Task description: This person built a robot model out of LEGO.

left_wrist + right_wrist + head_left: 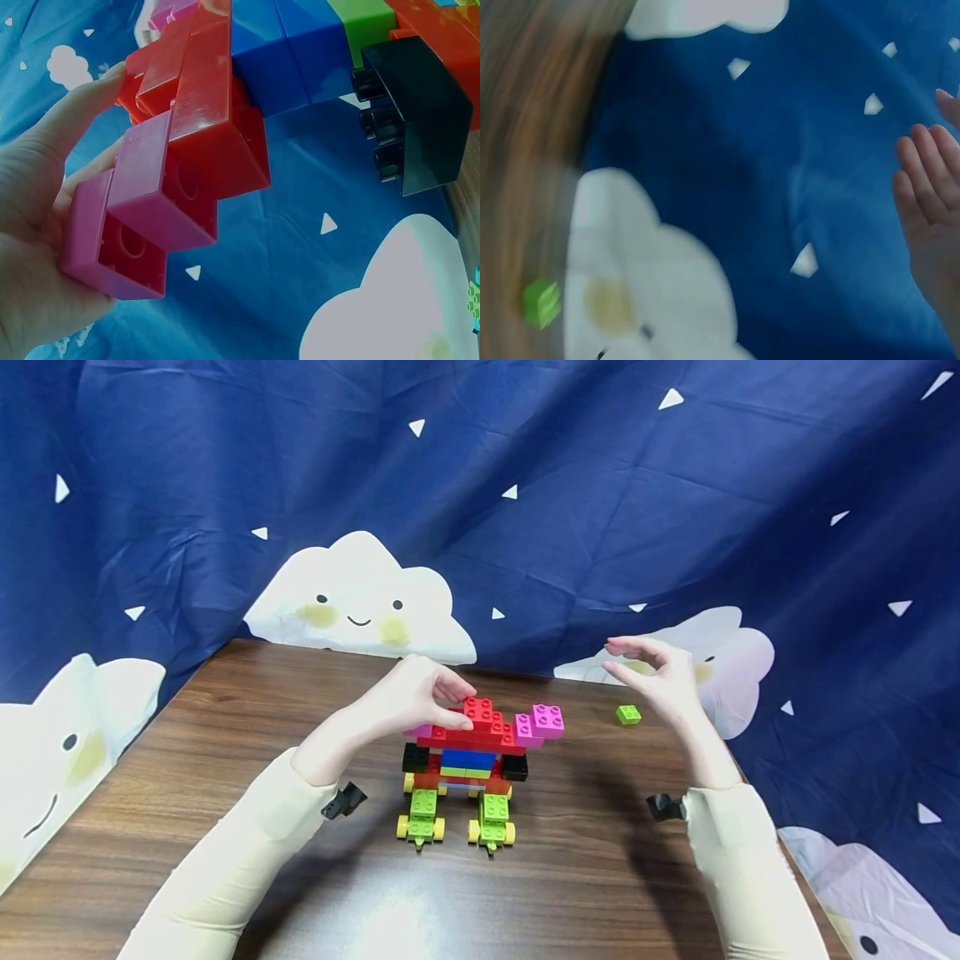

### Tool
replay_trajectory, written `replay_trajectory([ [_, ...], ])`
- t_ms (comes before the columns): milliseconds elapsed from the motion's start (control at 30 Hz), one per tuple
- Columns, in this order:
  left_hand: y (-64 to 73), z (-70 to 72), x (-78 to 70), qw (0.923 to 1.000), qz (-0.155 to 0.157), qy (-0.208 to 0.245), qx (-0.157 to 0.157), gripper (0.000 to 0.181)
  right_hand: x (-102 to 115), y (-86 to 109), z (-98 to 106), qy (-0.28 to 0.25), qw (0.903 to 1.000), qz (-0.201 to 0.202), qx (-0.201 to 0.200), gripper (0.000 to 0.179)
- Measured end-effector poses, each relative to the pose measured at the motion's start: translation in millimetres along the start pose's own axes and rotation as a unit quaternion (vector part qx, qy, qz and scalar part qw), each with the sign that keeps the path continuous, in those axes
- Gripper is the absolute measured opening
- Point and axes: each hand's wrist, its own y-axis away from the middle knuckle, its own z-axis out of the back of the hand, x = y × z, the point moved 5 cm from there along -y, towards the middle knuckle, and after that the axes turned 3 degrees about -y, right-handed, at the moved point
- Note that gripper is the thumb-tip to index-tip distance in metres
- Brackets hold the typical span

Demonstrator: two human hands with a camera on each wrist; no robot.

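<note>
A toy built of Duplo-style bricks stands on the table, with blue bricks in its middle and lime-green wheeled feet in front. My left hand grips the red bricks at its top between thumb and fingers. In the left wrist view, stepped pink bricks lie against that palm, and a black brick juts out farther along. My right hand hovers in the air with fingers and thumb apart, holding nothing. A loose lime-green brick lies on the table to the left of and below it.
The brown wooden table ends at a dark blue curtain printed with white clouds and triangles. More pink bricks project from the toy's right side.
</note>
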Motion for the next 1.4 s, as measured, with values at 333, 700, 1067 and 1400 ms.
replay_trajectory([
  [333, -1.6, -1.8, 0.5, 1.0000, 0.000, 0.004, 0.004, 0.039, -54.1, 4.2, 26.2, -0.024, 0.9977, -0.050, 0.038, 0.032],
  [700, -2.1, -2.5, 1.4, 0.9999, 0.012, 0.003, 0.010, 0.040, -152.4, 14.7, 47.2, 0.044, 0.9900, -0.119, 0.062, 0.039],
  [1067, -0.8, -2.8, 2.9, 0.9999, 0.006, -0.012, 0.000, 0.039, -196.9, 34.4, 46.1, 0.050, 0.9830, -0.144, 0.102, 0.045],
  [1400, 1.6, -2.1, 0.9, 0.9998, 0.002, -0.017, -0.005, 0.039, -214.7, 42.0, 37.2, 0.161, 0.9558, -0.195, 0.151, 0.051],
])
